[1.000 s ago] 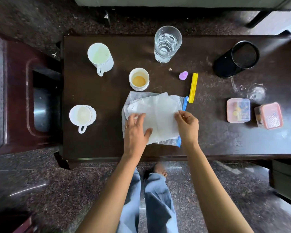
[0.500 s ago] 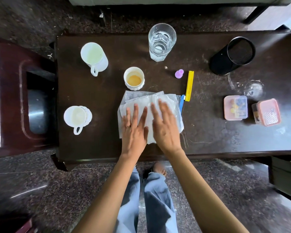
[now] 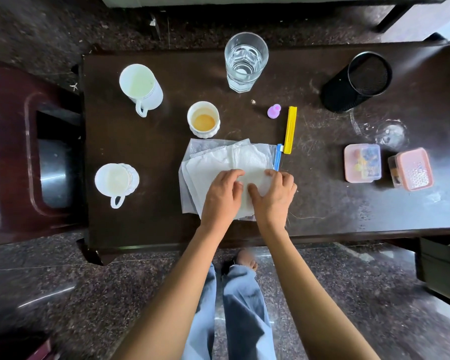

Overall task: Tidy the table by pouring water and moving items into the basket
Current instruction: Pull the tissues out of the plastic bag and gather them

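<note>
At the counter (image 3: 140,152)'s front edge, the left hand (image 3: 222,197) and right hand (image 3: 274,200) curl their fingers into the napkins (image 3: 218,162), bunching them. Best to gather every layer together before lifting.

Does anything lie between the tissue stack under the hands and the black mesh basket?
Yes: the blue clip and yellow clip lie beside the tissue stack on the side toward the black mesh basket. Lifted over them, nothing visible blocks.
</note>
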{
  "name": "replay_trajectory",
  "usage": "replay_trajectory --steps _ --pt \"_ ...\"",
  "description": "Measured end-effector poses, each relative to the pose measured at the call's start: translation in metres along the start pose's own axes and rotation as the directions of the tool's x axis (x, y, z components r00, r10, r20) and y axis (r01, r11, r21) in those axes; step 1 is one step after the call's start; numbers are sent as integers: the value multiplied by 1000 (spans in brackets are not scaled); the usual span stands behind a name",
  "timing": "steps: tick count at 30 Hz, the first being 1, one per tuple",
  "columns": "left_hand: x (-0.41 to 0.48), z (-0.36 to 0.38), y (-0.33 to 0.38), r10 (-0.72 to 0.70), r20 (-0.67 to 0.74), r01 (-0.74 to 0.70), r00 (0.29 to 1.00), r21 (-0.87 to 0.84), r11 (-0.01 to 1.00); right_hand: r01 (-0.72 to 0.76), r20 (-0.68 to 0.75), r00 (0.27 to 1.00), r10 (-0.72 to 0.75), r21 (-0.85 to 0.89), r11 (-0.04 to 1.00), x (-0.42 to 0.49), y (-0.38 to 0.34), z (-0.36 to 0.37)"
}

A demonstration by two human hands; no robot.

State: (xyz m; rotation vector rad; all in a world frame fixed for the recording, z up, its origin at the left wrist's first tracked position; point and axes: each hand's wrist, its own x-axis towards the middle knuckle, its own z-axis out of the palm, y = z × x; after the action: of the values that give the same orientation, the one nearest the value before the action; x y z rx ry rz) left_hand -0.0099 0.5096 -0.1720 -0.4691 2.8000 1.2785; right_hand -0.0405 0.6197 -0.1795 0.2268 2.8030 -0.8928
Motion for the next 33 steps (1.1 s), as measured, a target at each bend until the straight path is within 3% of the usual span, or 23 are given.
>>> replay_trajectory --steps 6,11,15,20,25,30,33 --pt "12 10 8 -99 105 104 990 -41 994 -137 8 991 137 22 990 6 -3 -2" --pt "20 12 13 -191 108 202 976 -96 975 -232 24 972 233 -50 972 14 -11 -7" --pt "26 10 20 -254 101 265 962 -111 958 -294 73 953 294 -12 956 17 -16 -10" --pt "26 7 26 -379 142 404 915 -280 871 -110 -47 993 111 27 994 3 -17 -12" --pt "27 6 30 -482 149 500 863 -381 778 22 7 1000 -23 39 999 -9 -16 -9" --pt "29 5 30 -519 150 533 841 -395 748 45 46 997 -54 179 983 -12 -12 -11" --pt "29 4 25 -530 150 540 835 -414 733 -20 21 1000 15 263 965 -11 -9 -16"
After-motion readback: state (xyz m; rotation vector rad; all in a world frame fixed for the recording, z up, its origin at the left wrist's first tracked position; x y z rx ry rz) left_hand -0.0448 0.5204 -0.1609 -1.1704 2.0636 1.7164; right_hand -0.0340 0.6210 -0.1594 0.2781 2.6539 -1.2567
